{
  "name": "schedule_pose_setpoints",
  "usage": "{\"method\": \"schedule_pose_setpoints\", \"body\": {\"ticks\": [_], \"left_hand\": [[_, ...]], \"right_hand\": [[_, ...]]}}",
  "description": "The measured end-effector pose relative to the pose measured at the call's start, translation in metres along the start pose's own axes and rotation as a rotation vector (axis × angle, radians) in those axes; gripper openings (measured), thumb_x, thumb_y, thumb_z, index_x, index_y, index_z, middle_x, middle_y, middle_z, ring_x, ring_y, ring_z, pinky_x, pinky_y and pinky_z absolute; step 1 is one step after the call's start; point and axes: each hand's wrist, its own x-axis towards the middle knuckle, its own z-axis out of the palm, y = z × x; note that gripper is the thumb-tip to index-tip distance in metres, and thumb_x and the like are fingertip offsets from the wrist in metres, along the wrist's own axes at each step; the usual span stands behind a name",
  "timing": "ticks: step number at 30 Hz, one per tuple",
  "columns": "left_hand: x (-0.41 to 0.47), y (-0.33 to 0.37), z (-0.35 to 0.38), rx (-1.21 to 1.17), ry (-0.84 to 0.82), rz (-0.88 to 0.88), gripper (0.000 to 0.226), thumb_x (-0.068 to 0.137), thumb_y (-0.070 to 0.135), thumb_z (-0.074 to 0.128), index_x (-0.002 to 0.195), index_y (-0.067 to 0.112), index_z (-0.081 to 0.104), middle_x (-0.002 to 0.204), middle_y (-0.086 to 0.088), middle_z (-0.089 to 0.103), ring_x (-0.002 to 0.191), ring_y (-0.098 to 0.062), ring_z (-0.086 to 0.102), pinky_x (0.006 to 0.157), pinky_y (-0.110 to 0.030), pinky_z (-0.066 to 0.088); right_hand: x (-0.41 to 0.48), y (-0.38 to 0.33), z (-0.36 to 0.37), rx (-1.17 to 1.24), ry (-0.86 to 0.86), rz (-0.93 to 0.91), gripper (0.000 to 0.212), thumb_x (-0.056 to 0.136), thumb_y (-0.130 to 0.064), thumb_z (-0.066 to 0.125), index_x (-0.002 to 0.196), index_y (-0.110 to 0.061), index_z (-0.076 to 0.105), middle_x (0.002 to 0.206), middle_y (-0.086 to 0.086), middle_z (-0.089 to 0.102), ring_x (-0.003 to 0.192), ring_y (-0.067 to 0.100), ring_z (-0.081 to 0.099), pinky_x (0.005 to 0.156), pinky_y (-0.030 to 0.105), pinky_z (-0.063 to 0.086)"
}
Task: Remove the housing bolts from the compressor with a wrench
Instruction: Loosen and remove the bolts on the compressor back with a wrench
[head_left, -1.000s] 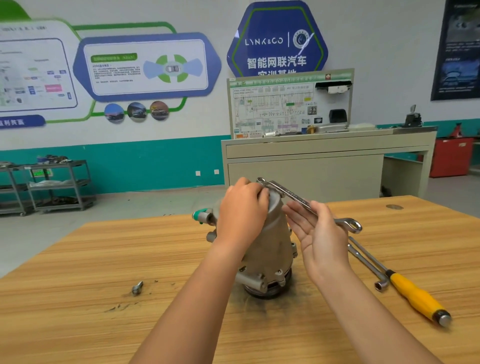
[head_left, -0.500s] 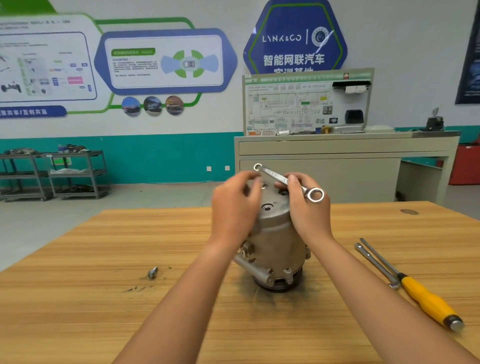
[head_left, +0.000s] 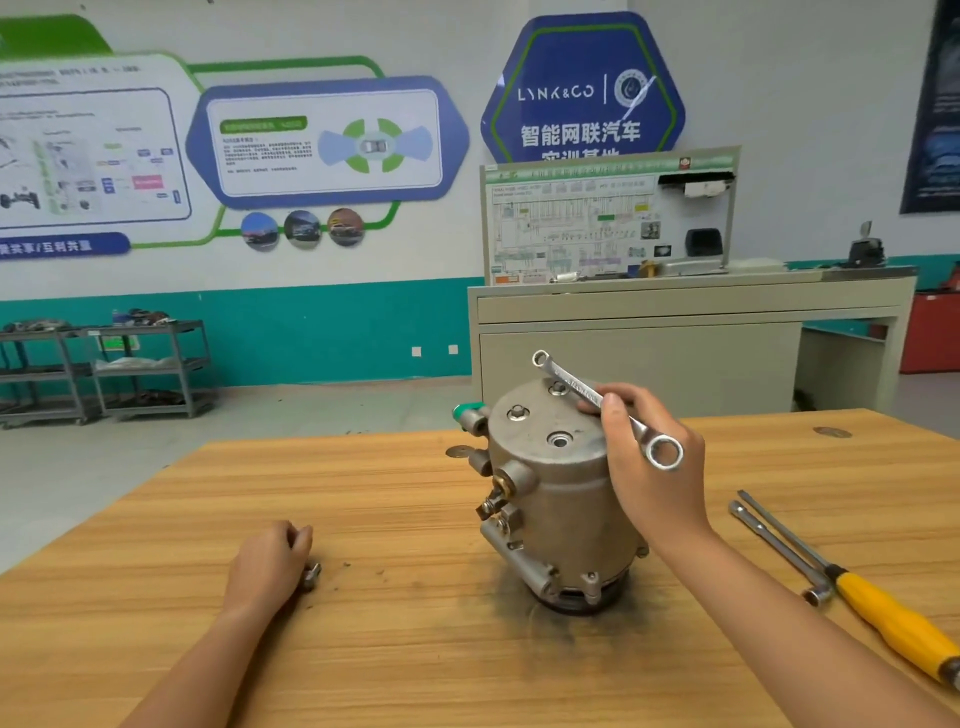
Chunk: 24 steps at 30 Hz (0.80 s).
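Gripping: wrench (head_left: 571, 382), in right hand (head_left: 654, 467), poised over compressor (head_left: 550, 499) for top bolts (head_left: 517, 413).
Left hand (head_left: 270, 566): curled at loose bolt (head_left: 311, 574) on table (head_left: 415, 654); grip unclear.

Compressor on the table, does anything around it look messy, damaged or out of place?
A dark smudge stains the table round the compressor base, with black specks toward the left hand. One top hole is empty beside two seated bolts; a loose bolt lies at that hand.
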Motion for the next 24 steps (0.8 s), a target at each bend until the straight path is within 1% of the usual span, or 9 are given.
{"method": "schedule_pose_setpoints", "body": {"ticks": [3,7,9,12,15,17,19,21,24], "left_hand": [[0.001,-0.003,0.004,0.050,0.016,0.042,0.036,0.094,0.019,0.051,0.059,0.011,0.047,0.056,-0.002,0.047,0.059,-0.023,0.043,0.054,-0.033,0.027],[-0.004,-0.003,-0.008,0.020,0.017,0.050,0.028,0.094,0.017,0.052,0.070,0.004,0.056,0.066,-0.008,0.052,0.066,-0.027,0.047,0.060,-0.033,0.032],[-0.011,0.010,-0.016,-0.124,0.063,0.038,0.023,0.095,0.016,0.051,0.079,0.003,0.061,0.071,-0.006,0.054,0.069,-0.024,0.047,0.063,-0.033,0.034],[-0.033,0.061,-0.027,-0.478,0.150,0.118,0.022,0.096,0.020,0.050,0.106,0.007,0.064,0.096,0.000,0.059,0.089,-0.014,0.052,0.073,-0.027,0.037],[-0.076,0.134,-0.028,-0.736,-0.001,0.244,0.036,0.094,0.036,0.047,0.127,0.022,0.052,0.119,0.013,0.052,0.108,-0.003,0.046,0.077,-0.012,0.034],[-0.108,0.169,-0.021,-0.838,-0.117,0.250,0.045,0.093,0.042,0.043,0.135,0.025,0.045,0.126,0.017,0.046,0.118,0.000,0.041,0.088,-0.015,0.033],[-0.129,0.188,-0.014,-0.965,-0.198,0.155,0.043,0.097,0.037,0.038,0.138,0.023,0.042,0.130,0.013,0.046,0.120,-0.002,0.041,0.092,-0.018,0.033],[-0.137,0.194,-0.014,-1.069,-0.191,0.067,0.038,0.100,0.031,0.036,0.136,0.022,0.043,0.128,0.010,0.048,0.111,0.001,0.047,0.083,-0.007,0.036],[-0.145,0.198,-0.018,-1.165,-0.119,0.072,0.036,0.096,0.036,0.044,0.132,0.028,0.045,0.122,0.018,0.048,0.091,0.024,0.045,0.062,0.008,0.032]], "right_hand": [[0.001,0.003,-0.003,0.044,0.028,0.003,0.028,0.085,-0.026,0.045,0.090,-0.009,0.067,0.075,-0.002,0.068,0.067,0.007,0.059,0.058,0.018,0.042],[0.002,0.004,-0.007,0.088,0.043,0.027,0.020,0.086,-0.024,0.045,0.086,-0.016,0.064,0.073,-0.018,0.063,0.068,-0.008,0.057,0.057,0.008,0.039],[0.000,0.004,-0.007,0.101,0.050,0.028,0.017,0.086,-0.022,0.045,0.086,-0.019,0.062,0.075,-0.025,0.061,0.071,-0.014,0.057,0.059,0.004,0.039],[-0.003,0.003,-0.006,0.129,0.065,0.031,0.017,0.086,-0.020,0.046,0.086,-0.018,0.063,0.077,-0.025,0.061,0.072,-0.014,0.057,0.060,0.003,0.039],[-0.003,0.001,-0.008,0.199,0.051,0.147,0.017,0.090,-0.021,0.049,0.080,-0.026,0.062,0.073,-0.019,0.066,0.073,-0.012,0.058,0.061,0.004,0.040],[0.001,-0.001,-0.015,0.237,0.015,0.258,0.022,0.093,-0.019,0.048,0.077,-0.028,0.061,0.069,-0.014,0.070,0.070,-0.010,0.058,0.059,0.007,0.041],[0.011,-0.005,-0.028,0.304,-0.018,0.378,0.024,0.093,-0.019,0.047,0.076,-0.023,0.063,0.067,-0.011,0.071,0.068,-0.007,0.062,0.059,0.006,0.044],[0.023,-0.009,-0.045,0.438,-0.014,0.484,0.026,0.093,-0.014,0.045,0.074,-0.013,0.063,0.064,-0.002,0.071,0.067,0.004,0.067,0.062,0.012,0.051],[0.031,-0.014,-0.067,0.529,0.019,0.554,0.026,0.092,-0.011,0.044,0.073,-0.006,0.061,0.063,0.007,0.070,0.067,0.014,0.069,0.062,0.018,0.055]]}}
